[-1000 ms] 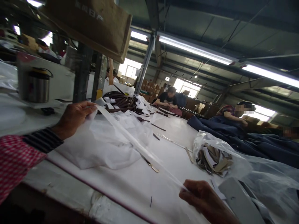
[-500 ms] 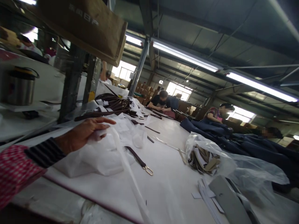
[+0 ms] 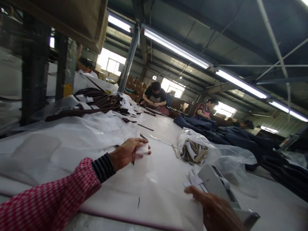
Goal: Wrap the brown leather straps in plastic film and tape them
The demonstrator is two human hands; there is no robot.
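Note:
My left hand [image 3: 131, 151] pinches the far edge of a thin, translucent white sheet [image 3: 161, 189] between thumb and fingers. The near right edge of that sheet is in my right hand [image 3: 218, 210], its thumb lying on top and its other fingers mostly hidden. Between the two hands the sheet hangs over the white table. A dark strap [image 3: 144, 138] shows just beyond my left fingertips. To the left, a loose heap of similar translucent sheets [image 3: 96, 128] lies under and past my left forearm.
Dark brown straps [image 3: 101, 99] are piled at the far left. A clear bag with tan strips [image 3: 193, 150] stands right of centre, behind a grey device [image 3: 214, 183] and white paper strips [image 3: 194, 179]. Dark blue fabric [image 3: 231, 138] covers the far right. Co-workers sit beyond.
My left hand has moved right and nearer with the sheet, away from the heap. My right hand has come into view at the lower right. The view has turned right.

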